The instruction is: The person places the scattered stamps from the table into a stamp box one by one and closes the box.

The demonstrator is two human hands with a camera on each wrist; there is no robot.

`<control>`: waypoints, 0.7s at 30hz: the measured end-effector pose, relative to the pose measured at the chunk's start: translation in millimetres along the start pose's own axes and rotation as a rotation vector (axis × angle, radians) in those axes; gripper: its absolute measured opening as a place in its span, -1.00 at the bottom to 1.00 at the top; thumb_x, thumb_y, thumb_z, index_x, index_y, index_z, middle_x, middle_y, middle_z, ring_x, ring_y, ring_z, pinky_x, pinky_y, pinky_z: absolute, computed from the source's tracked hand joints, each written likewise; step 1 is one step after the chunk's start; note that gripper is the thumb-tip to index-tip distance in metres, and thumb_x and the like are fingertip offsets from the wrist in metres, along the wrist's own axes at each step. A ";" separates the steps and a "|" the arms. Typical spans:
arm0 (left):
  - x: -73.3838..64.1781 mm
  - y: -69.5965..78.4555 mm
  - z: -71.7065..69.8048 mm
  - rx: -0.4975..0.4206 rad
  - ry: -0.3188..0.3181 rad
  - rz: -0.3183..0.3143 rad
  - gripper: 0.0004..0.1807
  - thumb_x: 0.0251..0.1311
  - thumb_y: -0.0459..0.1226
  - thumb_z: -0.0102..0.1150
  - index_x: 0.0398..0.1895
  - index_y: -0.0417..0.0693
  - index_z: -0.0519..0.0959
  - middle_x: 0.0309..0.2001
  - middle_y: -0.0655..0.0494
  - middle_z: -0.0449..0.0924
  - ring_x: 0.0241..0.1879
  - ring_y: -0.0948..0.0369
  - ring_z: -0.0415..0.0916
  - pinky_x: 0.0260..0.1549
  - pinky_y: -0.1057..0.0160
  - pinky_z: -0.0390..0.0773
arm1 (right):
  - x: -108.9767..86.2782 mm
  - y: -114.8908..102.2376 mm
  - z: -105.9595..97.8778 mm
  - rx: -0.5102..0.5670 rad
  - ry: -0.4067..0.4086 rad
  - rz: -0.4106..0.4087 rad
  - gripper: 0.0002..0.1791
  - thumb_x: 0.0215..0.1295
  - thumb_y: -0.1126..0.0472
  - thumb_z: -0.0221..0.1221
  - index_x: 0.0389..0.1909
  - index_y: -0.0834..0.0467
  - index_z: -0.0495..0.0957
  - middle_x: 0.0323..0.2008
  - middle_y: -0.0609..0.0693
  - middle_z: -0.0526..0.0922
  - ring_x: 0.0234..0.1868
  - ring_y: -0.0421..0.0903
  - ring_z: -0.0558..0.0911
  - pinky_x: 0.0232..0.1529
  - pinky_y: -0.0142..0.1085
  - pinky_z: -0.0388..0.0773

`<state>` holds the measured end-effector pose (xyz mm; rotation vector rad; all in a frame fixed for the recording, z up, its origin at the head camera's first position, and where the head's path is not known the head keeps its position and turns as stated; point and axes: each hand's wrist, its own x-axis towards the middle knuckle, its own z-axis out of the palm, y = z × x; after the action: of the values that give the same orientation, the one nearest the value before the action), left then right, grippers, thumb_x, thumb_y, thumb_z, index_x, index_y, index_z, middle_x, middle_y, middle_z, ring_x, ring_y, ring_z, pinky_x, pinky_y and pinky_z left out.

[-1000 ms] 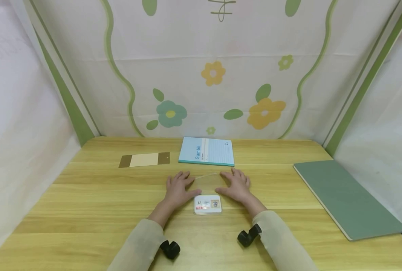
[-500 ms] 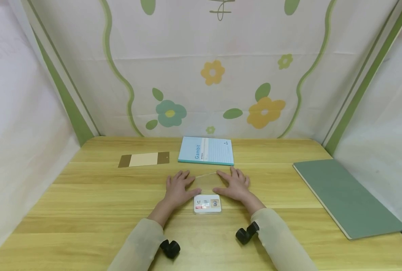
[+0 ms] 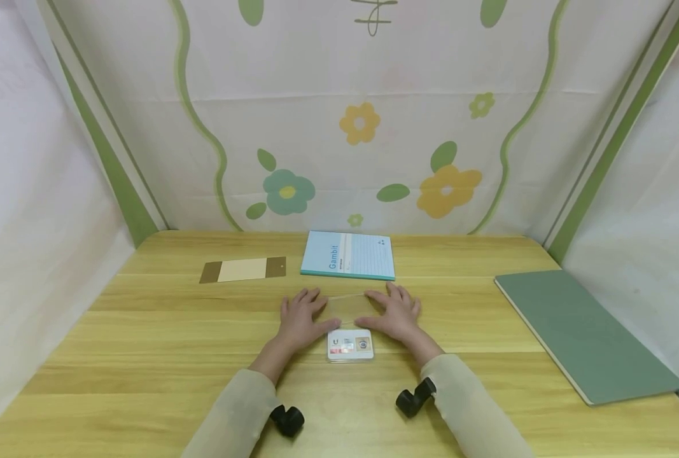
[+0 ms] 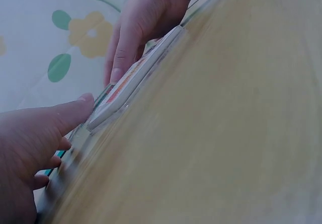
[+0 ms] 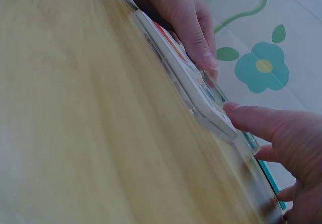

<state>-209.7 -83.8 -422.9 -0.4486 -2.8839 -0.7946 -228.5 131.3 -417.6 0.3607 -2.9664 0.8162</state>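
Note:
A white card case (image 3: 350, 345) with printed labels and a clear plastic base lies on the wooden table between the wrists. Just beyond it is a clear, flat plastic cover (image 3: 347, 310), its thin edges faintly visible. My left hand (image 3: 300, 326) holds the cover's left side between thumb and index finger. At the opposite side, my right hand (image 3: 398, 316) has its thumb at the near edge and index finger at the far corner. Both wrist views show the cover's edge close to the white card case (image 5: 186, 78); whether the two touch is unclear.
A blue notebook (image 3: 347, 256) lies beyond the hands at the table's back. To its left is a brown-and-cream card (image 3: 243, 270). A green folder (image 3: 588, 337) lies along the right edge of the wooden table (image 3: 116, 381). Printed fabric (image 3: 310, 70) encloses the back and sides.
My right hand has shifted slightly left, its thumb moving further along the cover's near edge. The cover's far edge looks more level. My left hand and the card case stay almost in place.

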 end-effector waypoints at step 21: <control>-16.5 1.9 -17.6 -0.146 0.100 0.147 -0.26 -0.15 0.19 0.12 0.05 -0.11 0.42 0.18 -0.05 0.20 0.20 -0.04 -0.01 0.06 -0.19 -0.19 | -26.1 -15.7 -17.7 0.176 0.120 -0.147 -0.29 -0.23 -0.11 0.31 0.03 0.05 0.42 0.22 0.14 0.11 0.21 0.17 -0.01 0.06 0.19 -0.32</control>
<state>-192.8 -95.5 -410.0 -0.6095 -2.6757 -0.9770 -199.8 132.7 -397.2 0.5113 -2.7278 1.0432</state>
